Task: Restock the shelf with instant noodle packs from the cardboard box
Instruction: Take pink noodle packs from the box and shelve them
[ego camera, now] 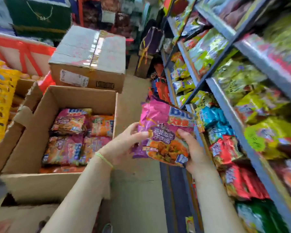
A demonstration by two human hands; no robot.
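Observation:
A pink and purple instant noodle pack (165, 130) is held in the air between the box and the shelf. My left hand (124, 145) grips its left edge and my right hand (194, 152) grips its lower right side. The open cardboard box (30, 142) on the left holds several more packs (74, 138) of the same kind lying flat. The blue metal shelf (225, 105) on the right is filled with green, blue and red noodle packs.
A sealed taped carton (89, 59) stands behind the open box. A yellow plastic crate (0, 101) and a red crate (23, 52) are at far left. Bare floor (136, 190) runs between box and shelf. Bags hang at the aisle's far end.

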